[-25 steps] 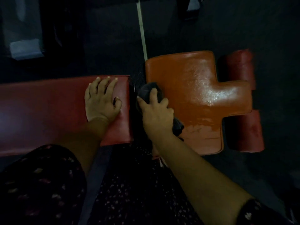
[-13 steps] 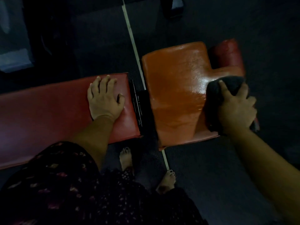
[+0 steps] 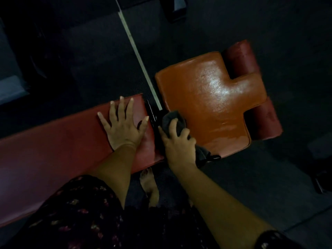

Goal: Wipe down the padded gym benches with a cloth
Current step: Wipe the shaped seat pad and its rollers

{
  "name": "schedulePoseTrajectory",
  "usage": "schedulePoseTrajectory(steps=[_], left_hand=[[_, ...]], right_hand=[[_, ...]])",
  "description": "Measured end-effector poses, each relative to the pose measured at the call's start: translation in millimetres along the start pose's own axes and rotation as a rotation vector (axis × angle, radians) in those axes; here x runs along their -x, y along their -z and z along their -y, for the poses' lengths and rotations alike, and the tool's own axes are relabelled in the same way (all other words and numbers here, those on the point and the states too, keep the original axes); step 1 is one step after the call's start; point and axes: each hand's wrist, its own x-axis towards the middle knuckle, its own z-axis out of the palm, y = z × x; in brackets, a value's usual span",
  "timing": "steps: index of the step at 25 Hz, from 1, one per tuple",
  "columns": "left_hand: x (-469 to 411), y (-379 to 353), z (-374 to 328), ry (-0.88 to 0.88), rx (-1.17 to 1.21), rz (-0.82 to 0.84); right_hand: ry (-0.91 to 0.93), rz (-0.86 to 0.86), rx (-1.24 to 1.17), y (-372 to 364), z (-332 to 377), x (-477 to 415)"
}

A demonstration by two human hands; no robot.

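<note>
Dim light, view down over a bench.

Far left to centre: long red back pad (image 3: 53,150), running off the left edge. Left hand (image 3: 124,128) lies palm down on its right end, fingers straight and spread apart, thumb out toward the pad's end, holding nothing.

Centre: black bracket (image 3: 151,114) in the gap between the two pads. A pale strip (image 3: 136,53) runs up the dark floor (image 3: 251,177) from that gap.

Below: floral garment (image 3: 80,212), and a bare foot (image 3: 149,186) on the floor under the gap.

Right of the gap: right hand (image 3: 177,144), fingers curled round a dark cloth (image 3: 172,121), pressing it on the near-left corner of the orange seat pad (image 3: 206,97). A tail of cloth trails out by the wrist. The seat pad's surface is glossy, with a bright sheen.

Far right: two dark red roller pads (image 3: 240,58), one on either side of the seat's narrow tongue.
</note>
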Motion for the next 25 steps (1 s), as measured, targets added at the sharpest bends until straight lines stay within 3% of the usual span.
schedulePoseTrajectory(steps=[3,5,7,11,16,18,22,25], left_hand=[[-0.4,-1.4,2.0,-0.002,0.000,0.004],[0.1,-2.3,3.7,-0.008,0.015,-0.005],[0.5,-4.6,5.1,-0.021,0.020,-0.023],[1.4,-5.9,5.7,-0.034,0.024,-0.041],[0.6,-3.1,4.3,-0.015,-0.011,0.020],[-0.7,-4.9,4.7,-0.015,-0.029,0.030],[-1.0,-6.9,5.6,-0.003,-0.038,0.000],[-0.9,-7.9,6.3,0.000,-0.035,0.000]], right_hand=[[-0.031,0.036,-0.052,-7.1,-25.6,8.2],[-0.124,-0.042,-0.063,-6.0,-52.0,19.1],[-0.262,-0.110,-0.073,-6.6,-85.4,31.4],[-0.661,-0.069,-0.197,-13.6,-159.8,44.0],[-0.933,0.017,-0.486,-4.8,-109.9,32.9],[-0.826,0.047,-0.461,1.6,-61.4,24.2],[-0.242,0.088,-0.340,-6.9,22.7,28.2],[-0.056,0.124,-0.244,-18.0,14.3,38.4]])
